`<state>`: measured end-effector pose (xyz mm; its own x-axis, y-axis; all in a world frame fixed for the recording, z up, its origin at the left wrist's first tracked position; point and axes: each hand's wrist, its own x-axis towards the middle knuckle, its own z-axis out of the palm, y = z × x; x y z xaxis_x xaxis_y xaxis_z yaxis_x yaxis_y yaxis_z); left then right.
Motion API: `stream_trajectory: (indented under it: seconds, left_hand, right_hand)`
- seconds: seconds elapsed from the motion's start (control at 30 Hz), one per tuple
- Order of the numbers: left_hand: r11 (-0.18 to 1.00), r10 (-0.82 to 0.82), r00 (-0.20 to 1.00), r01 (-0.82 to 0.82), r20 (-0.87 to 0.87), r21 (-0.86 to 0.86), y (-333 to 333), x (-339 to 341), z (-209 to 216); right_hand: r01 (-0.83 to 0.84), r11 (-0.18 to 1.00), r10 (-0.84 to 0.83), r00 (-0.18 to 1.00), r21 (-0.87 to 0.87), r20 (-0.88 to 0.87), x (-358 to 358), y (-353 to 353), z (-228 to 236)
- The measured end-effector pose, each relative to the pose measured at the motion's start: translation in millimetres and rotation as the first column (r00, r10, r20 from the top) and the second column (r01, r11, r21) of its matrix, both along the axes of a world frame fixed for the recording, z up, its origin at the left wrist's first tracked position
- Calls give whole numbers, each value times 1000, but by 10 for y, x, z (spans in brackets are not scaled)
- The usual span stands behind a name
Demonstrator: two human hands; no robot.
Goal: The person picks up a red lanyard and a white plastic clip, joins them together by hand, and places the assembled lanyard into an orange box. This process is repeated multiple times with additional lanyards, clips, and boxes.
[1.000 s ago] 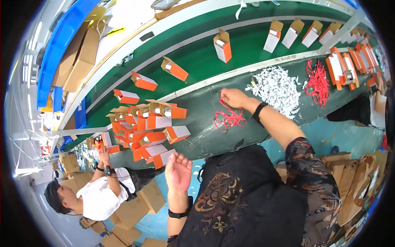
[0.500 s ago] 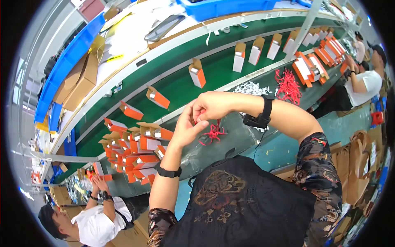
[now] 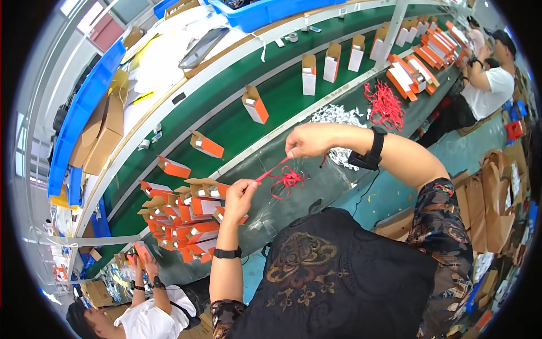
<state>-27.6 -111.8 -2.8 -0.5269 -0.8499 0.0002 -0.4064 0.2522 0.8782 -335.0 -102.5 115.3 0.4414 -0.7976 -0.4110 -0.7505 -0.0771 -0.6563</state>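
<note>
A thin red strap is stretched taut between my two hands over the dark green table. My left hand pinches its lower left end, while the upper right end is pinched in my right hand. Just beneath lies a small loose heap of red straps. Left of my left hand stands a dense cluster of open orange-and-white boxes with brown cardboard flaps. Beyond my right hand are a pile of white strips and a larger tangle of red straps.
A green conveyor belt runs behind the table, with several upright open boxes spaced along it. Orange boxes lie at the far right. Co-workers sit at both sides, one with hands on an orange box. Blue trays rest on the shelf above.
My hands were close together; now they are apart, with the red strap pulled straight between them. My left hand has gone lower. The whole view has shifted slightly.
</note>
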Motion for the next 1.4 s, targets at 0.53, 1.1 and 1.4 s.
stream_trajectory:
  seconds: [0.53, 1.1, 1.4]
  left_hand:
    - [909, -234, 815, 377, -530, 178, 266, -893, 415]
    - [650, 89, 943, 189, -321, 736, 579, -730, 56]
    - [899, -90, 989, 30, 117, 436, 593, -581, -51]
  right_hand:
    - [98, 991, -133, 588, 93, 798, 596, 224, 714]
    - [539, 736, -614, 277, 409, 739, -1010, 313, -1353]
    - [295, 850, -459, 821, -436, -339, -1564, 611, -2796]
